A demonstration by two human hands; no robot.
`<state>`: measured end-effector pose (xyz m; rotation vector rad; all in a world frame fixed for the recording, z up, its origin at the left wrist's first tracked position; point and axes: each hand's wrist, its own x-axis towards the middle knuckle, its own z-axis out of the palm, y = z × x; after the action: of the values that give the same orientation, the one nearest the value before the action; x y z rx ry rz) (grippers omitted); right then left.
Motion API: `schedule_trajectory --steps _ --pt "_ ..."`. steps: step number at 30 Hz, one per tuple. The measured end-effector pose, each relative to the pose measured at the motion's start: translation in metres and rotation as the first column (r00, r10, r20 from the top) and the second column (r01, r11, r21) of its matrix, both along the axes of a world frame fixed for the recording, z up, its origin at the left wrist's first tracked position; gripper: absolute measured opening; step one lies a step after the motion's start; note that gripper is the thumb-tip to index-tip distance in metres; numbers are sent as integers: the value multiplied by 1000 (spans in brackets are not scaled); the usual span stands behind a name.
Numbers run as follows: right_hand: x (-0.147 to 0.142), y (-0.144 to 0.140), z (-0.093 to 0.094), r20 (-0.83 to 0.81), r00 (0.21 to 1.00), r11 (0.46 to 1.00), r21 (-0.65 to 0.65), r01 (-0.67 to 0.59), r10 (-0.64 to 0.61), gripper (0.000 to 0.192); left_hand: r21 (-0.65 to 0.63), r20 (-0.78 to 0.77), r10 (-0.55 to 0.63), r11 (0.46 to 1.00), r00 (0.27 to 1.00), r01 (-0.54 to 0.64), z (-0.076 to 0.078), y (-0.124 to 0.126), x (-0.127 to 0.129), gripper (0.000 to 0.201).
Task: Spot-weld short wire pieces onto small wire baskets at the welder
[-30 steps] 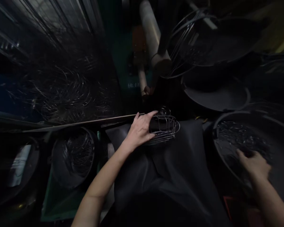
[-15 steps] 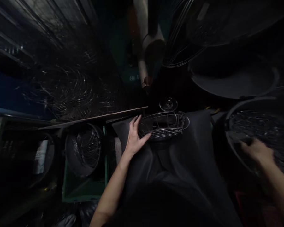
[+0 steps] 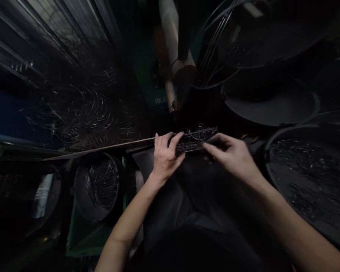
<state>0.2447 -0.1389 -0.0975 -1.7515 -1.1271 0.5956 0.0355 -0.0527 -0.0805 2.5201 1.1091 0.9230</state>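
Observation:
A small metal wire basket (image 3: 198, 139) is held up in front of the dark apron over my lap, tilted so its wires run nearly edge-on. My left hand (image 3: 166, 156) is wrapped round the basket's left end, thumb below and fingers above. At the right end, my right hand (image 3: 234, 156) has thumb and fingers pinched together, close against the wires. Whatever small thing may be in that pinch is hidden by the fingers and the dim light.
To the right stands a round tub (image 3: 274, 170) of small metal pieces, with another wide basin (image 3: 269, 109) behind it. On the left a bucket (image 3: 82, 200) of wire parts sits in a green crate (image 3: 85, 245). A machine's pale cylinder (image 3: 170, 22) rises ahead, above a thin board edge (image 3: 124, 144).
My right hand has come from the tub on the right to the basket's right end. My left hand has turned the basket flatter and wrapped further round it.

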Motion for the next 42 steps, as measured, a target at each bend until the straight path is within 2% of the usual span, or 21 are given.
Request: schedule_trajectory --steps 2,4,7,10,15,21,27,36,42 --pt "-23 29 12 -51 995 995 -48 -85 82 25 53 -16 36 998 999 -35 1 1 2 54" --pt "-39 43 23 -44 996 995 -66 -79 77 25 72 -36 54 996 998 -52 -1 2 3 54" --pt "-50 45 36 -10 1000 998 -68 0 0 23 54 -78 57 997 995 -53 -3 3 4 54" --pt "-52 44 42 -19 999 996 -88 24 -26 22 56 -106 66 997 992 -60 -7 5 4 55" --pt "-46 50 35 76 997 997 -76 20 -14 25 77 -92 91 994 992 -84 -11 6 8 55" --pt "-56 55 27 143 985 989 124 84 -102 24 94 -54 106 990 993 -101 -10 7 15 50" --pt "-57 62 18 243 960 972 215 89 -142 20 53 -13 123 991 992 -122 -17 14 21 54" --pt "-54 79 9 290 930 937 325 126 -226 19 18 47 134 991 990 -135 -23 24 32 57" --pt "-52 83 4 307 919 908 405 109 -247 16 -24 83 134 991 988 -132 -23 25 36 56"
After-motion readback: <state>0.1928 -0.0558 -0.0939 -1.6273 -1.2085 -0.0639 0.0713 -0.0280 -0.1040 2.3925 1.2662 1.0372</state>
